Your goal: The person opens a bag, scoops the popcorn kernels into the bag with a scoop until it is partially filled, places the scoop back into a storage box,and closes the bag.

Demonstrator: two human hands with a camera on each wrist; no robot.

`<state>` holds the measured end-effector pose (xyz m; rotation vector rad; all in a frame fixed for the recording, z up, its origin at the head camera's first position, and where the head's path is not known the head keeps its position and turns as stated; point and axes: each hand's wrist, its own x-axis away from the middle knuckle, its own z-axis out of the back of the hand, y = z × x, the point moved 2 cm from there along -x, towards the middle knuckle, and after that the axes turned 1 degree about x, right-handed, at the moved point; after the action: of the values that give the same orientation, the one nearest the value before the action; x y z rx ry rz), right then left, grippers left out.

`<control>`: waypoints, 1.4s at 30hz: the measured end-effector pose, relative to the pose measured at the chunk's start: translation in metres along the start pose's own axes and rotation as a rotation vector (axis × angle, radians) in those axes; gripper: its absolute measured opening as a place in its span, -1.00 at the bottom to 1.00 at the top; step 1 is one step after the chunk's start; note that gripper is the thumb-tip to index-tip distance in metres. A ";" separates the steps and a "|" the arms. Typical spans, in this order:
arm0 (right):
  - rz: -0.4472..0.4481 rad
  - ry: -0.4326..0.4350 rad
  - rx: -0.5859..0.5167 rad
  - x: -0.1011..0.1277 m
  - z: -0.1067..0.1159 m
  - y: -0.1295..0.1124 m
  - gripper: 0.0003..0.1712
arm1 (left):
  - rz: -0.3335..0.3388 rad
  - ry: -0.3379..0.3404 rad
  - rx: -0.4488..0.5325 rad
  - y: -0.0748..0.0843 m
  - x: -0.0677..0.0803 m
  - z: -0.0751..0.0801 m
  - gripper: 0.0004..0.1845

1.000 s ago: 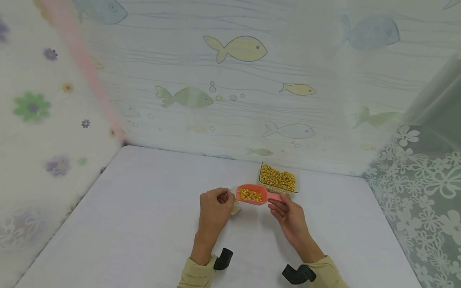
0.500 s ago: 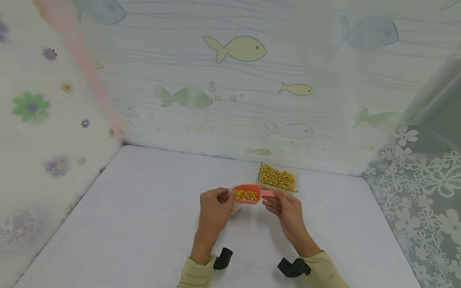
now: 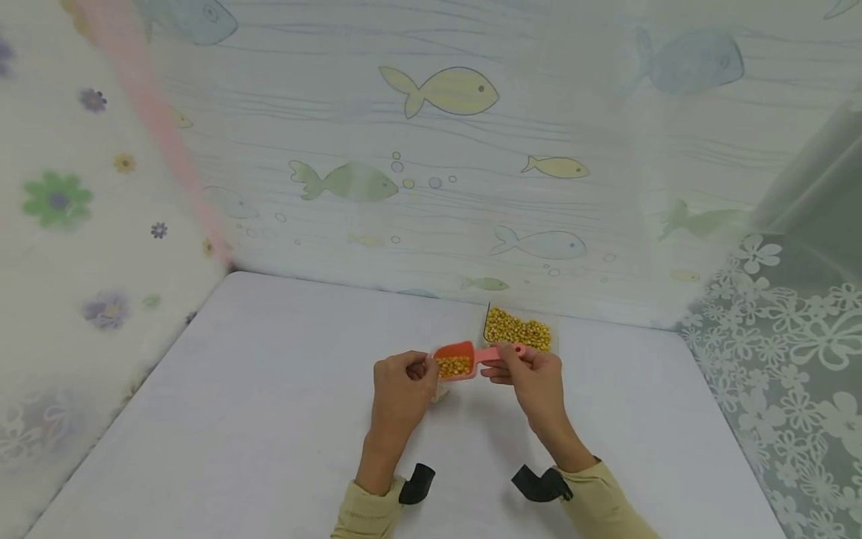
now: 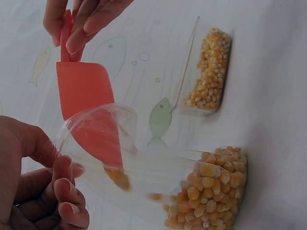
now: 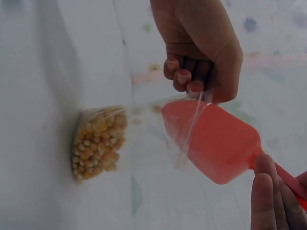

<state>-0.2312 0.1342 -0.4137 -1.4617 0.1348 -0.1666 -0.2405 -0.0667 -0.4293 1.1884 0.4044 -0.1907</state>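
Observation:
My left hand (image 3: 404, 393) pinches the mouth of a clear plastic bag (image 4: 153, 172) between thumb and fingers. Corn kernels (image 4: 206, 194) fill the bag's bottom, which sits on the white table. With my right hand (image 3: 537, 382) I grip the handle of a pink-red scoop (image 4: 86, 91). Its tip tilts down inside the bag's mouth, as both wrist views show. A few kernels tumble off the tip toward the heap below. In the head view, more corn lies in the scoop's bowl, close to my left fingertips.
Behind the scoop, a clear rectangular container (image 4: 189, 62) of corn kernels stands near the table's back edge. A fish-patterned curtain (image 3: 431, 217) rises behind the white tabletop (image 3: 269, 389). Flower-patterned cloth (image 3: 101, 247) hangs at the left, lace-like cloth (image 3: 795, 389) at the right.
My right hand has brought the scoop leftward to the bag's mouth and tipped it, its handle rising. Kernels have slid toward the scoop's tip. My left hand has stayed in place.

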 end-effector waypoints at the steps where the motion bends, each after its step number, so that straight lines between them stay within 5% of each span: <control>1: 0.017 -0.006 0.010 0.000 -0.001 -0.002 -0.65 | -0.002 0.002 0.002 0.000 0.000 0.000 -0.91; 18: 0.192 -0.032 0.094 0.006 -0.002 -0.013 -0.70 | -0.004 0.009 0.007 -0.001 0.000 0.001 -0.90; 29: 0.029 -0.006 0.030 0.006 0.019 0.012 -0.65 | -0.004 0.003 0.012 -0.001 -0.001 0.000 -0.91; 42: -0.092 0.069 -0.281 0.015 0.057 0.036 -0.68 | 0.006 0.015 -0.009 -0.001 -0.002 0.000 -0.89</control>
<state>-0.2045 0.1908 -0.4435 -1.7440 0.1516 -0.2819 -0.2423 -0.0671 -0.4293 1.1825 0.4143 -0.1749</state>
